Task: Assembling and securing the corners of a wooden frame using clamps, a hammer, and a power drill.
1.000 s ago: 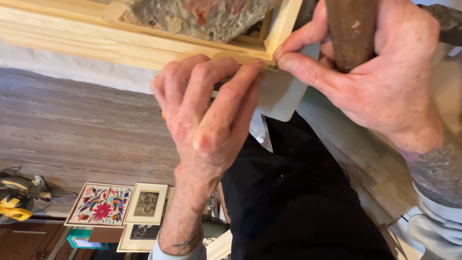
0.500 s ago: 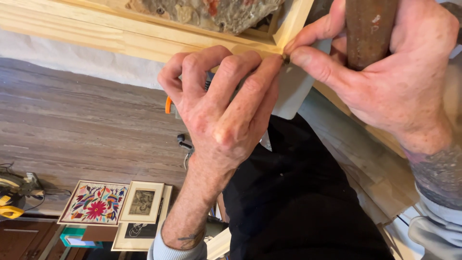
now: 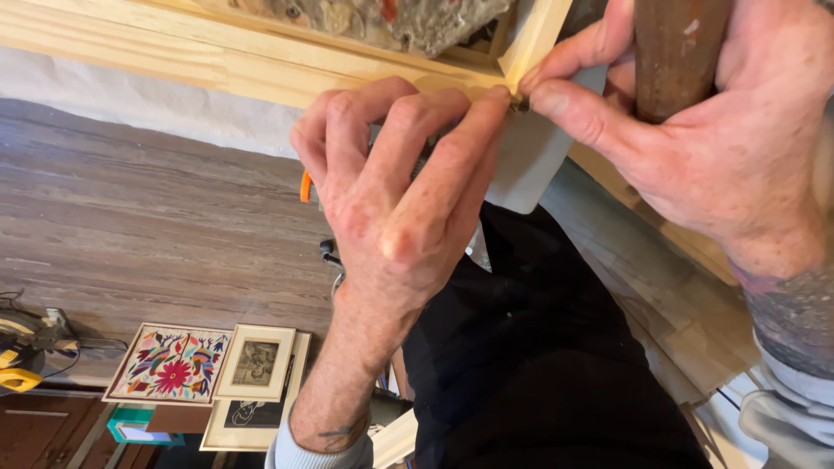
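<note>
Both hands meet at the wooden frame (image 3: 261, 65) corner: left hand (image 3: 408, 200) pinches something tiny, perhaps a nail, there; right hand (image 3: 695, 130) grips a brown handle (image 3: 678, 52). Nothing looks driven in yet.

Grey-brown wood plank floor (image 3: 130, 226) carries most of what shows. Leaning or lying at its lower left: a colourful embroidered floral picture (image 3: 169, 365), a small cream-framed dark print (image 3: 256, 362) overlapping it, another framed print (image 3: 252, 417) beneath. A yellow-and-grey power saw (image 3: 22, 352) sits at the far left edge, beside a dark wood cabinet (image 3: 35, 430).
</note>
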